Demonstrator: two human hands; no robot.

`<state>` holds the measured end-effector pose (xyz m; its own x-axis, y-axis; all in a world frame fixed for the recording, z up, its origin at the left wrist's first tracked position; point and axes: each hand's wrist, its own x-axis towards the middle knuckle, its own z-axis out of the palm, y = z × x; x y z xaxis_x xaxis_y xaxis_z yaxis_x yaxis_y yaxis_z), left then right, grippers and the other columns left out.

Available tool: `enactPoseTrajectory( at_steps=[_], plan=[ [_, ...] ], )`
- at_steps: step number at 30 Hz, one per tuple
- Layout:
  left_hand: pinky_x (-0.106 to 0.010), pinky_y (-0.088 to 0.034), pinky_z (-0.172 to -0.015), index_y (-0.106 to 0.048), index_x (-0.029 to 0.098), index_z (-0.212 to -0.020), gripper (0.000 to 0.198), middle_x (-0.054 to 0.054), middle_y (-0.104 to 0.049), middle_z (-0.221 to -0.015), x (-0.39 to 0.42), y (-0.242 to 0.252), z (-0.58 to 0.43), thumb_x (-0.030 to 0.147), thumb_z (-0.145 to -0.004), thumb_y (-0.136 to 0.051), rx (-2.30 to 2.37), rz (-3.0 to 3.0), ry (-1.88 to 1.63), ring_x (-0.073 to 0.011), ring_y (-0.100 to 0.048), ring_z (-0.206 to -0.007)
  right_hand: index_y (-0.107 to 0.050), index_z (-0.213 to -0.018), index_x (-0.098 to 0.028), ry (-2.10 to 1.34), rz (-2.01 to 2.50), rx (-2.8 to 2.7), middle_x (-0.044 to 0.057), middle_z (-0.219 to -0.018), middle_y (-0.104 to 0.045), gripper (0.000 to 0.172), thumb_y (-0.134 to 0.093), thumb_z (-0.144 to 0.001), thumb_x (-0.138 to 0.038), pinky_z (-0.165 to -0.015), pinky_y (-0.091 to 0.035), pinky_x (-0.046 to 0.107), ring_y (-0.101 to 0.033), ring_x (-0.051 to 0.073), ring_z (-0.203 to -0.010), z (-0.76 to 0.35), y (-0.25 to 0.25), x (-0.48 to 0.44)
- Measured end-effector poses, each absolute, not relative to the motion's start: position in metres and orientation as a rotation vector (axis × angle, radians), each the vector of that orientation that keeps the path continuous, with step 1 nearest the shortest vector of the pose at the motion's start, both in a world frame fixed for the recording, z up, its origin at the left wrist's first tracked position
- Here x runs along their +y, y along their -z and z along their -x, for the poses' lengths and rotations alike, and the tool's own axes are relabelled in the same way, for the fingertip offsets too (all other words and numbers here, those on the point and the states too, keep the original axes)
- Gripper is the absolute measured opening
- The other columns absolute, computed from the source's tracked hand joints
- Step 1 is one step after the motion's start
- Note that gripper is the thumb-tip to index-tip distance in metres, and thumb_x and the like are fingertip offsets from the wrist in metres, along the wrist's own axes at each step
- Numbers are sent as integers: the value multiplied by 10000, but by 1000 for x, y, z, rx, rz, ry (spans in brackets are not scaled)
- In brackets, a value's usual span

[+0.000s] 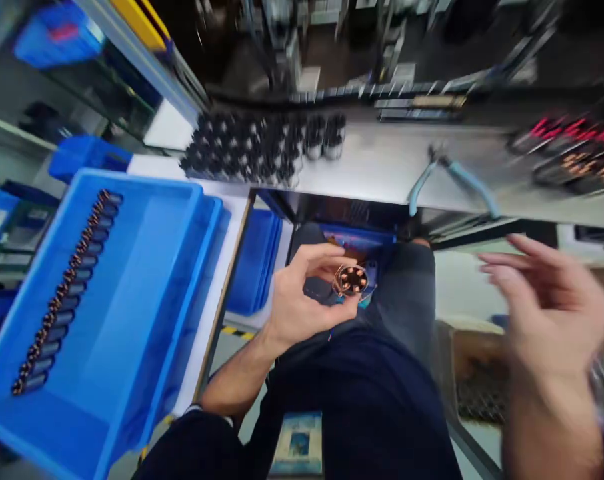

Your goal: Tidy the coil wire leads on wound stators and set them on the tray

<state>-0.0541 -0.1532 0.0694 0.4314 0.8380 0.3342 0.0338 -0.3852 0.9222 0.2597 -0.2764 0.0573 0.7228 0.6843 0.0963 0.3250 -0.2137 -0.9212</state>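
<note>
Head view: the left hand (307,293) is held over the person's lap, and its fingers (322,257) curl narrowly around a small copper-wound ring (351,280). The ring has a circle of round openings in its face and sits at the fingertips, clear of the surface. A dark object lies under the palm side of the hand, too partly hidden to identify. The right hand (547,307) is raised at the right of the view and is blurred by motion. Its fingers (512,263) are spread wide and hold nothing that can be seen. They are just below the edge of a steel surface (407,160), near a pair of pliers with pale blue handles (452,183) that lies on it. Farther along that surface stand packed rows of small black-topped cylinders (247,150), and blurred red and copper parts (567,150) lie at the far right. To the left, a blue plastic tray (132,267) holds a line of copper-wound cylindrical parts (65,290) along one wall. A smaller blue bin (255,263) sits beyond it.
</note>
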Motion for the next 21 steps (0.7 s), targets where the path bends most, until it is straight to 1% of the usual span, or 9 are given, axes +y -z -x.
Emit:
enactPoseTrajectory(
  at_steps=[1,3,5,7,10,12,17,19,21],
  plan=[
    [-201,-796,-882,-745,275,-1537,774,-12,-977,-1317,-156,-62,54,141,-843,-1060,698,-1771,-1100,-187,-992,-1072,-884,-1568,-417,-489,1796,-825,120,-1271,-933,713,-1012,-946,-739,-1042,-761,624,-891,387,-1116,-233,-52,-282],
    [-172,-785,-848,-742,243,-1614,775,-51,-954,-1397,-161,-49,53,126,-904,-1027,583,-1834,-1156,-207,-994,-1157,-830,-1685,-387,-838,1581,-913,105,-1350,-952,746,-1026,-1005,-623,-919,-804,483,-907,303,-1020,-191,-50,-287],
    [-185,-793,-863,-736,238,-1671,761,-64,-935,-1455,-165,-42,52,119,-961,-981,523,-1900,-1154,-223,-990,-1210,-762,-1773,-400,-1135,1335,-933,87,-1397,-954,771,-1027,-1055,-496,-904,-819,405,-934,268,-1050,-170,-56,-283],
    [-226,-812,-908,-730,266,-1699,716,-46,-934,-1487,-168,-41,51,124,-1026,-930,510,-1963,-1108,-216,-990,-1186,-792,-1731,-419,-1271,1233,-923,50,-1329,-966,748,-1068,-1036,-376,-929,-830,371,-951,252,-1056,-165,-66,-275],
    [-269,-834,-961,-748,285,-1687,582,-31,-941,-1520,-168,-51,54,214,-1137,-925,520,-2017,-1124,-189,-988,-1103,-885,-1592,-413,-1269,1234,-895,20,-1199,-973,651,-1105,-991,-297,-893,-833,335,-960,244,-1004,-170,-78,-265],
    [-271,-832,-941,-822,299,-1593,481,-7,-970,-1439,-166,-61,56,276,-1141,-983,550,-2042,-1172,-172,-981,-1030,-906,-1570,-405,-1218,1223,-872,19,-1201,-978,608,-1087,-1003,-281,-901,-832,314,-966,242,-1022,-175,-82,-264],
    [-243,-745,-846,-922,279,-1230,134,44,-976,-1073,-162,-75,56,209,-1132,-981,622,-2105,-1110,-124,-925,-894,-930,-1557,-390,-1102,1254,-831,5,-1276,-988,554,-1042,-1035,-242,-994,-811,249,-969,210,-1101,-182,-77,-270],
    [-240,-709,-836,-899,237,-1172,44,32,-946,-1019,-156,-68,56,218,-1168,-938,621,-2164,-1007,-109,-885,-865,-932,-1564,-385,-1062,1290,-794,8,-1275,-989,533,-1033,-1053,-273,-988,-814,257,-966,207,-1092,-183,-74,-272],
    [-236,-703,-884,-882,215,-1136,55,20,-932,-1027,-145,-54,57,208,-1183,-910,644,-2182,-918,-109,-876,-902,-944,-1548,-373,-997,1314,-743,11,-1235,-989,525,-1048,-1040,-296,-978,-815,261,-961,204,-1075,-183,-72,-273]
  ],
)
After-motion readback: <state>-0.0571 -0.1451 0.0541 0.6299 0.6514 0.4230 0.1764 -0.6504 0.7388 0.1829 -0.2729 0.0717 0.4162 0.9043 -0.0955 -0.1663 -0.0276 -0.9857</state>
